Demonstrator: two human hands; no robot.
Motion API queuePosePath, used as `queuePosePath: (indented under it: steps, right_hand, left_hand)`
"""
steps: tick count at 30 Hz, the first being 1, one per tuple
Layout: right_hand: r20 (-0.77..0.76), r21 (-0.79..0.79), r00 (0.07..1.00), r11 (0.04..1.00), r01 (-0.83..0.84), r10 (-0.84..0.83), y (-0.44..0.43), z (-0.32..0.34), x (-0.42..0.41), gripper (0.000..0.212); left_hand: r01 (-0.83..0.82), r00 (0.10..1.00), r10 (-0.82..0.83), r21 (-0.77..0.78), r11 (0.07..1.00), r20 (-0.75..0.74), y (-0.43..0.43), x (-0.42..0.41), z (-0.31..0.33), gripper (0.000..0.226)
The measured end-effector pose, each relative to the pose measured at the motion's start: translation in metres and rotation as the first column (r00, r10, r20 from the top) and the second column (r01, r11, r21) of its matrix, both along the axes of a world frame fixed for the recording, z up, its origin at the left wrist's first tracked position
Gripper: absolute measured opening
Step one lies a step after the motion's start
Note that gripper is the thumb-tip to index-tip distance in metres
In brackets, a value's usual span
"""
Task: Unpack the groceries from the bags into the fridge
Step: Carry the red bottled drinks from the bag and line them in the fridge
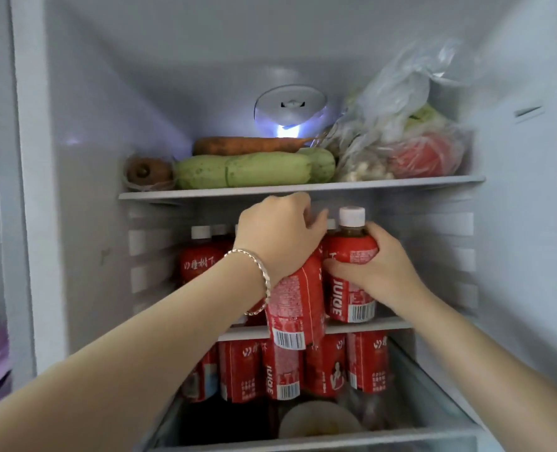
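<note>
Fridge (91, 125) interior. Top shelf (303, 188): zucchini (244, 172), carrot (248, 145), bagged veg (401, 141). Mid shelf (378, 323): row of red-label bottles (199, 259), upright. L hand (277, 236) curled over top of tilted bottle (295, 308), its base past shelf front edge. R hand (380, 261) wrapped round upright bottle (350, 252) just beside it, on mid shelf.

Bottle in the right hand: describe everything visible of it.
The bottle is plastic-looking, upright, with a white cap, dark brown liquid at the neck, and a red wrap bearing white vertical lettering and a barcode. Its base sits front right on the middle shelf. The right hand grips its shoulder; a tilted red bottle, held by the left hand, touches its left side.
</note>
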State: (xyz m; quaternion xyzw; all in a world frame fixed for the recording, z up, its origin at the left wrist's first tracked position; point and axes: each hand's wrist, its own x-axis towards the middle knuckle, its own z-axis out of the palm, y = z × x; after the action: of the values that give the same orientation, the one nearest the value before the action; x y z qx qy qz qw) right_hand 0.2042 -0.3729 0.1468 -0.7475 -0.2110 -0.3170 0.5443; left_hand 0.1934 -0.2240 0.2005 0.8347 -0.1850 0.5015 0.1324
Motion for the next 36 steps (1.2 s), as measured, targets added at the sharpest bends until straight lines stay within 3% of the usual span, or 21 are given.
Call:
queuePosePath:
  steps: [2,5,9,11,13,14,16,19,21,22,28,36]
  right_hand:
    - [-0.072,0.021,0.997,0.999,0.031,-0.029,-0.005,-0.006,0.012,0.043]
    - [-0.107,0.052,0.987,0.991,0.125,-0.119,-0.004,-0.011,0.025,0.045]
    - [-0.112,-0.145,0.917,0.920,0.365,-0.382,0.021,-0.023,0.026,0.090]
    - [-0.097,-0.271,0.871,0.855,0.441,-0.481,0.038,-0.029,0.023,0.117]
    - [-0.064,-0.376,0.828,0.782,0.498,-0.557,0.048,-0.033,0.027,0.129]
    - [-0.067,-0.403,0.813,0.761,0.508,-0.578,0.050,-0.034,0.031,0.130]
    - [-0.099,-0.423,0.802,0.755,0.502,-0.589,0.050,-0.031,0.039,0.128]
    - [-0.134,-0.458,0.805,0.756,0.467,-0.578,0.050,-0.029,0.054,0.119]
    - [-0.146,-0.495,0.814,0.753,0.433,-0.563,0.053,-0.027,0.061,0.108]
    - [-0.144,-0.508,0.815,0.749,0.426,-0.561,0.055,-0.027,0.064,0.102]
    - [-0.100,-0.478,0.813,0.744,0.466,-0.574,0.060,-0.033,0.067,0.093]
    - [-0.123,-0.386,0.819,0.787,0.481,-0.561,0.061,-0.033,0.064,0.093]
  left_hand:
    - [-0.013,0.999,0.010,0.061,0.998,0.039,-0.014,0.014,-0.001,0.042]
    - [-0.036,0.998,0.039,0.062,0.997,-0.043,-0.019,0.037,0.006,0.032]
    - [-0.127,0.991,0.128,0.032,0.991,-0.031,-0.017,0.052,0.002,0.031]
    - [-0.075,0.997,0.075,-0.063,0.995,0.004,-0.012,0.053,-0.007,0.027]
    - [-0.003,0.995,0.009,-0.060,0.998,0.099,-0.003,0.056,-0.026,0.025]
    - [-0.041,0.986,0.047,-0.041,0.998,0.159,0.003,0.059,-0.037,0.028]
    - [-0.157,0.963,0.184,-0.146,0.977,0.196,0.020,0.067,-0.057,0.039]
    - [-0.272,0.962,0.244,-0.412,0.870,-0.119,0.049,0.076,-0.072,0.075]
    - [-0.301,0.924,0.111,-0.521,0.799,-0.365,0.060,0.077,-0.074,0.097]
    - [-0.292,0.913,0.064,-0.537,0.791,-0.402,0.062,0.078,-0.075,0.101]
    - [-0.327,0.887,0.158,-0.349,0.878,-0.435,0.064,0.076,-0.080,0.090]
    - [-0.341,0.857,0.201,-0.229,0.912,-0.475,0.068,0.076,-0.080,0.091]
